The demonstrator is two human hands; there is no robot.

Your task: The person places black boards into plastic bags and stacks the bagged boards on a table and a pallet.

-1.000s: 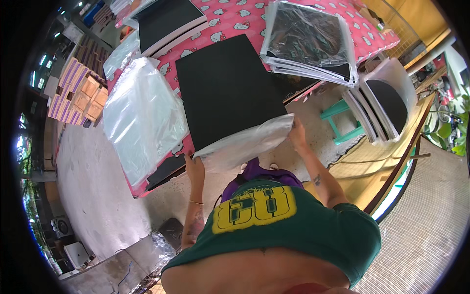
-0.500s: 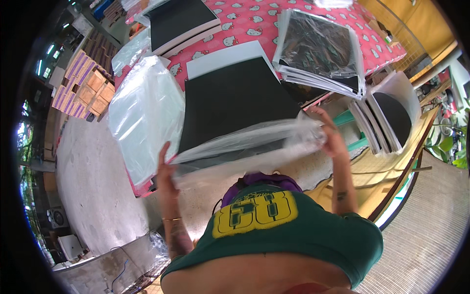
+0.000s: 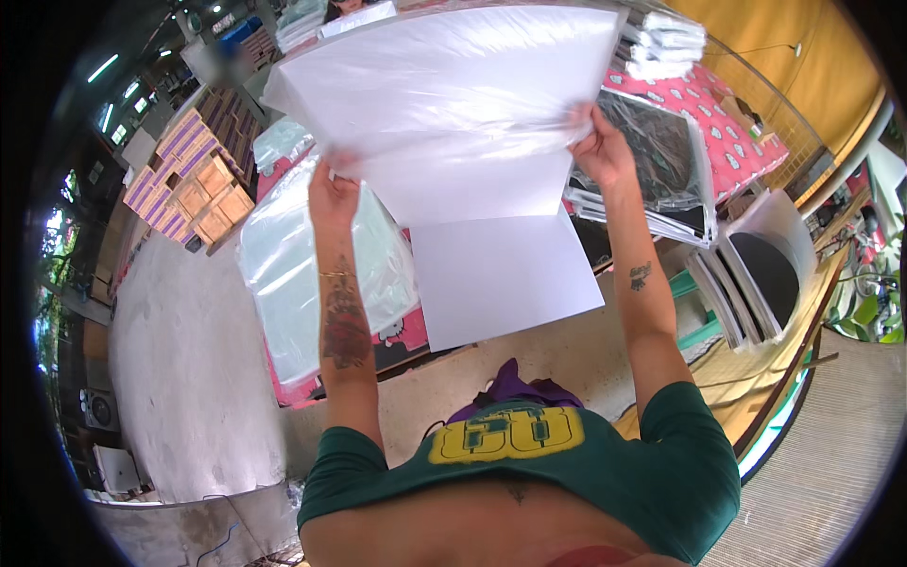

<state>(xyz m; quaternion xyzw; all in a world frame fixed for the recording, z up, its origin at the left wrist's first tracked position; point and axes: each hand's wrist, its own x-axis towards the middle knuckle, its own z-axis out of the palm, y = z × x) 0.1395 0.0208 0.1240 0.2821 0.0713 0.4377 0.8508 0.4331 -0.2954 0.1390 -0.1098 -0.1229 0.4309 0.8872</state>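
Note:
Raised in front of me is a large white-faced sheet in a clear plastic sleeve (image 3: 463, 90). My left hand (image 3: 333, 194) pinches the sleeve near its lower left, and my right hand (image 3: 603, 151) grips it at the right side; the fingertips of both are slightly blurred. Both arms reach forward over the table. Below the raised sheet, a plain white sheet (image 3: 505, 279) lies flat at the near table edge. The raised sheet's far face is hidden.
Clear plastic sleeves (image 3: 316, 274) lie piled at left. At right are sleeved black sheets (image 3: 661, 142) on a pink patterned tablecloth (image 3: 737, 142). Sheets in plastic (image 3: 765, 269) stand upright farther right. Stacked boxes (image 3: 189, 180) stand back left; a person (image 3: 348, 6) is beyond the table.
Both hands have moved forward, away from my body, with the plastic sleeve. The black surface in front of me is out of sight; a raised white face and the white sheet beneath now show.

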